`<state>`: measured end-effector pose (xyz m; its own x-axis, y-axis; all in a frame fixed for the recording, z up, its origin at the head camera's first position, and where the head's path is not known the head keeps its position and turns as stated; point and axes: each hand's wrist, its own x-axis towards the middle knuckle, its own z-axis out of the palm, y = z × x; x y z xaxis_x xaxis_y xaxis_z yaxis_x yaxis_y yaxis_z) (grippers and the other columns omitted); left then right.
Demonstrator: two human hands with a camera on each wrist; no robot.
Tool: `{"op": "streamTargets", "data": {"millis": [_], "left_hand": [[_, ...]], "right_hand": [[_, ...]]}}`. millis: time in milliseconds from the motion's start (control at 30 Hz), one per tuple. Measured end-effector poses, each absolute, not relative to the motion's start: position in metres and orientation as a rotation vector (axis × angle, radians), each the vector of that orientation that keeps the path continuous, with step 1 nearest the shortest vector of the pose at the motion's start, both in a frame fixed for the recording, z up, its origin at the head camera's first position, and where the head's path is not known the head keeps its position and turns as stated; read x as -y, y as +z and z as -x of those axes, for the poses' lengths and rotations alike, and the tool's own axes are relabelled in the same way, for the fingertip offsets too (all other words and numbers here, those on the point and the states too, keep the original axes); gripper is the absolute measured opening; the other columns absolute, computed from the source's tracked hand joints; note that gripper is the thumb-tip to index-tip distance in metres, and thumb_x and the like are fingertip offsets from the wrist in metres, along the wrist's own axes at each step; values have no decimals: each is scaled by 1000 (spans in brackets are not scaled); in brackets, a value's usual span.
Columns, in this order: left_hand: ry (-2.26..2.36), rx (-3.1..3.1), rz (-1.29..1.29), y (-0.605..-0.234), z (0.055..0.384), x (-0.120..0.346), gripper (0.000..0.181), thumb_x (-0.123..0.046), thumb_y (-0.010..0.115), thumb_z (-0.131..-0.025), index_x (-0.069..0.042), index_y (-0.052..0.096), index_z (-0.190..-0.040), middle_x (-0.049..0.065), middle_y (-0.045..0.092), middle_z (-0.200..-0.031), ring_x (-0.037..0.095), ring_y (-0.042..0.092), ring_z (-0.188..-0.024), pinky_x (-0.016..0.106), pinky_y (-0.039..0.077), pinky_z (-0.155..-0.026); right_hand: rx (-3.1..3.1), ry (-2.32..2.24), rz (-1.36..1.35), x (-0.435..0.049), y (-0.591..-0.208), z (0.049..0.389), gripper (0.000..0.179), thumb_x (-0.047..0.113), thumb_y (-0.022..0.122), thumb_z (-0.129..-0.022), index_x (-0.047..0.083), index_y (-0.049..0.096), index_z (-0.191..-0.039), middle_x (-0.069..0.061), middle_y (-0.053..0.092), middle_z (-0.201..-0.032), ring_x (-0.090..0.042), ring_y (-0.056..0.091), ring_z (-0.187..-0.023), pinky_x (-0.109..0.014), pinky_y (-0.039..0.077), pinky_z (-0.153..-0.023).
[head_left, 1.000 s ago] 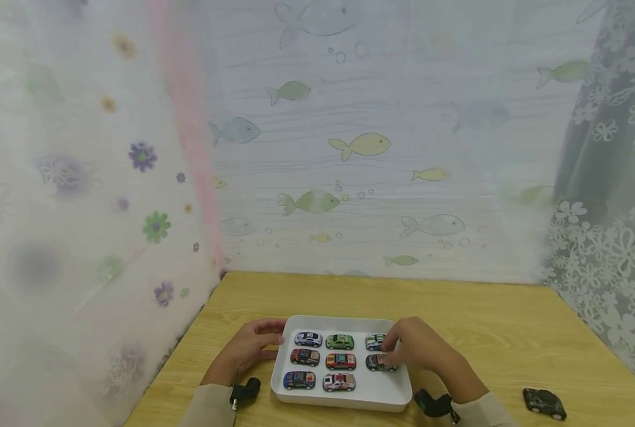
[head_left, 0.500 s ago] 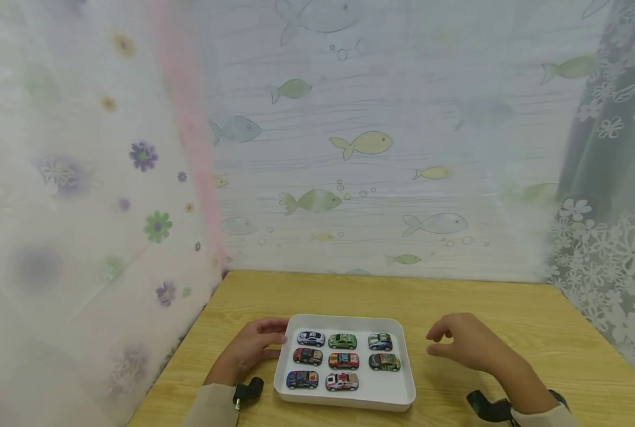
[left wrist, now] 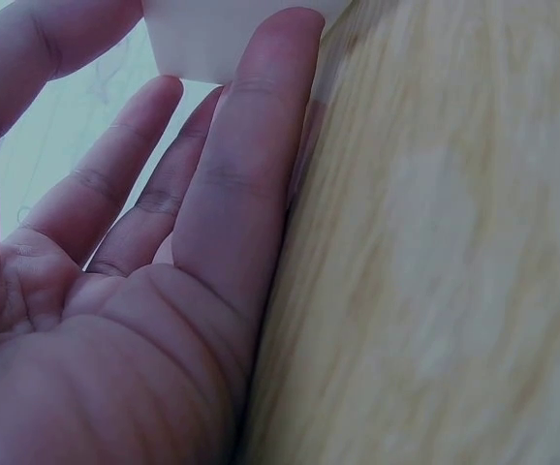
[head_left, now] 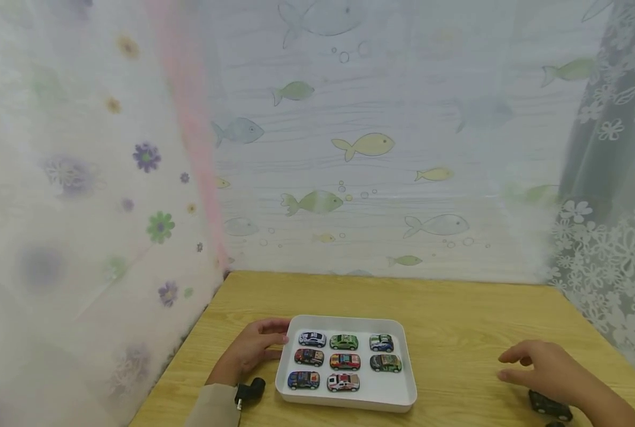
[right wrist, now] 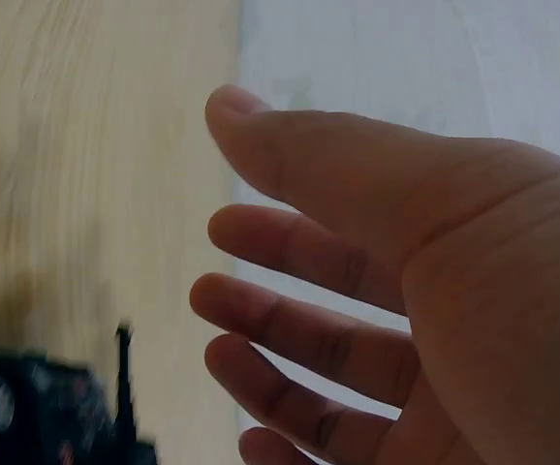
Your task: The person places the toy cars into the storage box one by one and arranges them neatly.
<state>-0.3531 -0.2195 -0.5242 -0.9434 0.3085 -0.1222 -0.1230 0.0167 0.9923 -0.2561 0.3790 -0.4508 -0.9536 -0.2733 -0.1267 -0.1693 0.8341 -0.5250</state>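
My left hand (head_left: 252,348) rests against the left side of a white tray (head_left: 349,401), its extended fingers touching the tray wall. In the left wrist view those fingers (left wrist: 251,145) reach the tray's corner, low along the wood. Several small toy cars stand in the tray in three columns, among them a green car (head_left: 344,342), a red and yellow car (head_left: 345,361) and a white and red car (head_left: 343,382). My right hand (head_left: 546,369) is over the table at the right with nothing in its fingers. A black toy car (head_left: 549,405) lies beneath it, partly hidden.
The wooden table (head_left: 456,320) runs back to a wall sheet (head_left: 370,178) printed with fish. A flowered sheet (head_left: 93,237) borders it on the left, and a lace-patterned curtain (head_left: 610,237) on the right. A black wrist device (head_left: 250,391) sits at the left cuff.
My right hand has let go of a car at the tray's right column and moved right, across to the black car. The left hand has stayed at the tray.
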Motion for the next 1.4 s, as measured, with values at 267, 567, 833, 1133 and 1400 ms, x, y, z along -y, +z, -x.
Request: {"op": "streamTargets", "data": {"millis": [267, 567, 833, 1133, 1400], "left_hand": [[1988, -2003, -198, -527, 352, 221, 52, -11, 74, -95, 0, 57, -143, 16, 64, -137, 25, 67, -116, 45, 61, -94], [1994, -1991, -206, -527, 351, 219, 50, -9, 73, -96, 1, 57, -142, 19, 62, -139, 26, 67, -116, 44, 62, -93], [1995, -1991, -210, -524, 353, 216, 49, -10, 73, -96, 0, 59, -141, 16, 64, -137, 25, 67, -115, 44, 62, -93], [1993, -1997, -191, -524, 350, 216, 50, -9, 73, -96, 2, 57, -142, 19, 62, -139, 25, 67, -116, 44, 62, -93], [2000, -2000, -188, -523, 350, 217, 50, -11, 74, -95, -1, 58, -142, 17, 62, -139, 25, 67, -116, 44, 61, -94]], "right_hand": [[-2811, -821, 165, -407, -467, 244, 44, 40, 64, -102, 2, 73, -122, -18, 72, -120, -27, 70, -96, -47, 60, -78], [-2808, -802, 99, -415, -472, 242, 49, 43, 62, -103, 0, 72, -123, -19, 73, -119, -26, 70, -96, -48, 60, -77], [-2813, -812, 124, -420, -472, 236, 48, 39, 60, -104, -4, 70, -125, -17, 73, -118, -24, 70, -94, -47, 60, -76], [-2752, -819, 85, -426, -479, 232, 48, 35, 63, -103, -8, 68, -124, -15, 74, -112, -32, 70, -96, -49, 60, -77], [-2716, -876, 119, -431, -482, 233, 48, 30, 60, -105, -13, 65, -125, -18, 73, -114, -38, 69, -101, -51, 60, -81]]}}
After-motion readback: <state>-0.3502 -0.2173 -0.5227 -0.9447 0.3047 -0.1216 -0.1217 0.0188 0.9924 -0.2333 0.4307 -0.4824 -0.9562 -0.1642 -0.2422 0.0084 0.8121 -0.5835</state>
